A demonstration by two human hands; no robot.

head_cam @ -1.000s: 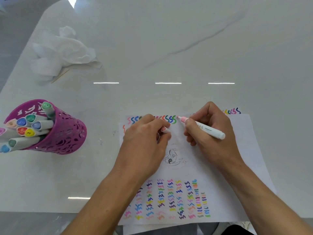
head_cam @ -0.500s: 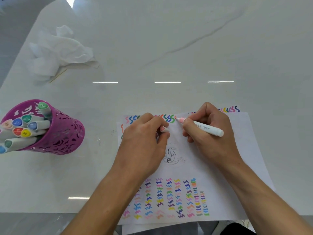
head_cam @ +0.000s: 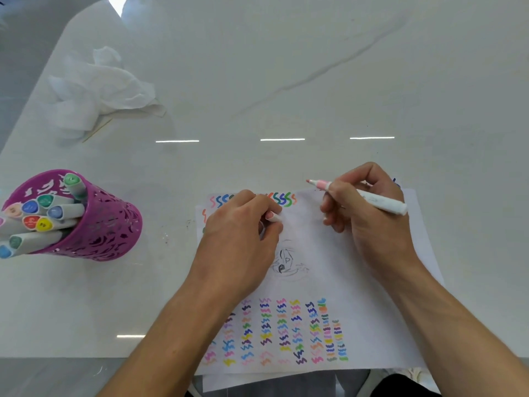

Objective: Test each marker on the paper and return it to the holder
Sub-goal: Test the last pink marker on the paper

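This seems a home or office work corner. A glossy white bench with grey veins shows reflections of strip lights. It carries a holder of markers, a scribbled paper and a crumpled tissue.

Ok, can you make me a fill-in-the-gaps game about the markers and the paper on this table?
1. The right hand holds a white marker whose tip is ___.
2. The left hand, resting on the white paper sheet, pinches that marker's small ___.
3. The purple cut-out plastic holder stands to the ___ of the paper.
4. The grey markers in the holder all have their caps ___.
Missing words: pink; cap; left; on.
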